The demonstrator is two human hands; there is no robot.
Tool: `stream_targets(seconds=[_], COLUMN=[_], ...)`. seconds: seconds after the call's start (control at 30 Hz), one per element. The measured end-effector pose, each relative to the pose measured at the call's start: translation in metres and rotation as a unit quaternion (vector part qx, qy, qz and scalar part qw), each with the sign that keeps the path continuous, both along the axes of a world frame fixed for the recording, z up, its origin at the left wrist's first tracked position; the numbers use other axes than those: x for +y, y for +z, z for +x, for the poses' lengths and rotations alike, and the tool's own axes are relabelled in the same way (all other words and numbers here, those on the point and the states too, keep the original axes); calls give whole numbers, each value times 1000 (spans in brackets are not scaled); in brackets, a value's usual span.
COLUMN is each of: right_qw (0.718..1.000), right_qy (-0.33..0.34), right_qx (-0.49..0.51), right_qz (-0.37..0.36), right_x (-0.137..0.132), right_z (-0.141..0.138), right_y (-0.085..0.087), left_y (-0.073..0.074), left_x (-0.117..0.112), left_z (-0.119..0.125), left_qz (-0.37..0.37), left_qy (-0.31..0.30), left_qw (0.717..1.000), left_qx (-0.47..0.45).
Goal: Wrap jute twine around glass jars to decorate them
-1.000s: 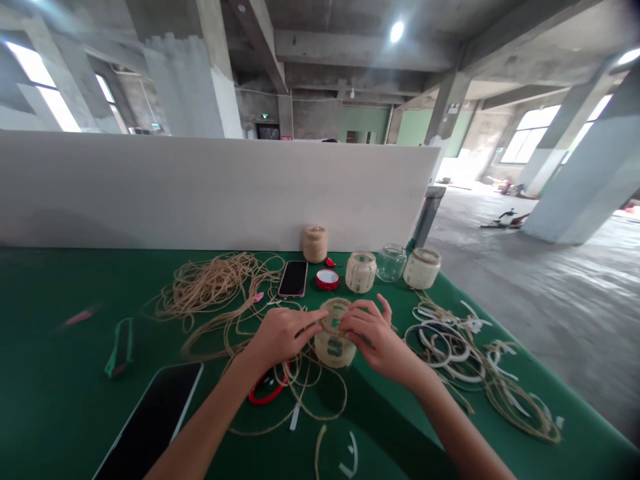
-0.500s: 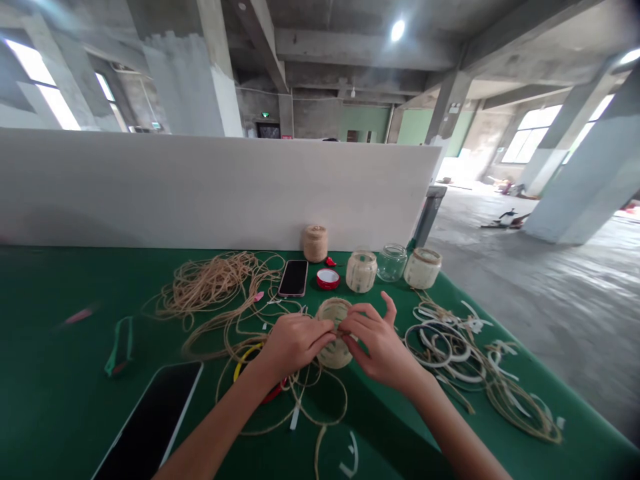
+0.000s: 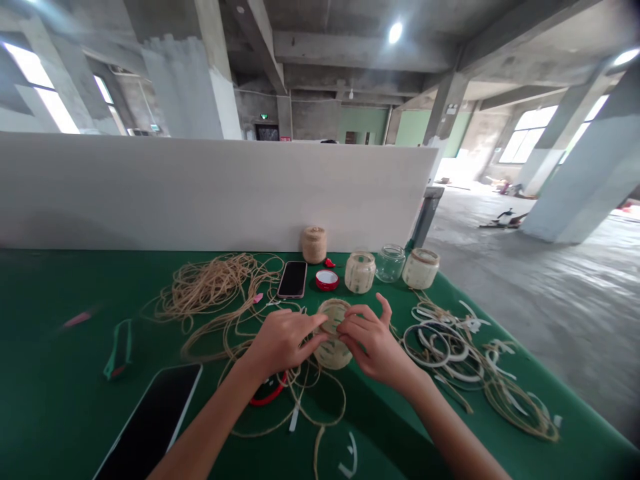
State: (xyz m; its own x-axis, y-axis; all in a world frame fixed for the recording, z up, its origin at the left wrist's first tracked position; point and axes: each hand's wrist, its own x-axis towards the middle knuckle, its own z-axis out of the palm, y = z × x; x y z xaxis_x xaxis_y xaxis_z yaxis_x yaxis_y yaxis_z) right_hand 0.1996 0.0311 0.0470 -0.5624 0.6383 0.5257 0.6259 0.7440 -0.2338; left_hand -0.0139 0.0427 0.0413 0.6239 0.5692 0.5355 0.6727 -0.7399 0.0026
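Green cloth (image 3: 55, 420), left hand (image 3: 283, 341), right hand (image 3: 374, 345) around twine-wrapped glass jar (image 3: 333, 355)

The left hand (image 3: 283, 343) and right hand (image 3: 373, 340) clasp a twine-wrapped jar (image 3: 333, 355), loose twine (image 3: 213, 285) left of it, white strips (image 3: 433, 347) right.

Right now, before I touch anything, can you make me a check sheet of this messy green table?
surface: green tablecloth, with twine lying across it
job's things: twine-wrapped jar between both hands; loose jute twine to its left
grips: left hand and right hand both pressing fingers on the jar
clutter: black smartphone, red jar lid, twine spool, clear glass jar, white strips
cables: nothing seen
surroundings: white partition behind the table, concrete pillars beyond it
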Motion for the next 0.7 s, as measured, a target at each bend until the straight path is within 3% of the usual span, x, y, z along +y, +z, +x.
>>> stream_targets(seconds=[0.37, 0.7], right_qw=[1000, 1000], right_qy=[-2, -31], right_qx=[-3, -5], right_qz=[-13, 1], right_x=[4, -1], right_z=[6, 6], right_y=[0, 7], left_y=[-10, -10], left_x=[13, 9], left_z=[-5, 4], left_qz=[-27, 19], left_qy=[-8, -6], left_qw=[1000, 1000], left_qx=[-2, -24])
